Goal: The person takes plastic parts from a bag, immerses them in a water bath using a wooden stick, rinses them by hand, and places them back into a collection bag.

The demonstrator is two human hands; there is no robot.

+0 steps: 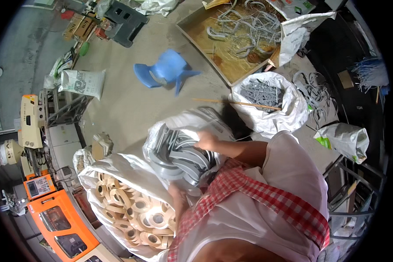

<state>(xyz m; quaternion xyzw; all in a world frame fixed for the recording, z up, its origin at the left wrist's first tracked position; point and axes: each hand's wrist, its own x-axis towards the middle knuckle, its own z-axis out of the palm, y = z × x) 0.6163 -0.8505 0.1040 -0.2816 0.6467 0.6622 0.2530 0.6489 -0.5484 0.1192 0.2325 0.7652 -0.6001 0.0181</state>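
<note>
A clear plastic bag [161, 144] stuffed with grey curved plastic pieces [183, 157] is in front of my chest. My right hand [207, 140] grips the top of the bundle of grey pieces. My left hand [177, 192] is under the bag's lower edge and holds it from below, partly hidden by the bag. The bag hangs just above a large white sack [96, 174] filled with cream-coloured ring-shaped rolls [139, 214]. My pale top and red checked apron [257, 196] fill the lower right.
A white sack of grey pieces [266, 96] with a wooden stick [236, 103] across it lies behind. A cardboard tray [214, 65] of curved grey parts is further back. A blue plastic stool [166, 70] lies tipped on the floor. Orange machines [61, 218] stand at left.
</note>
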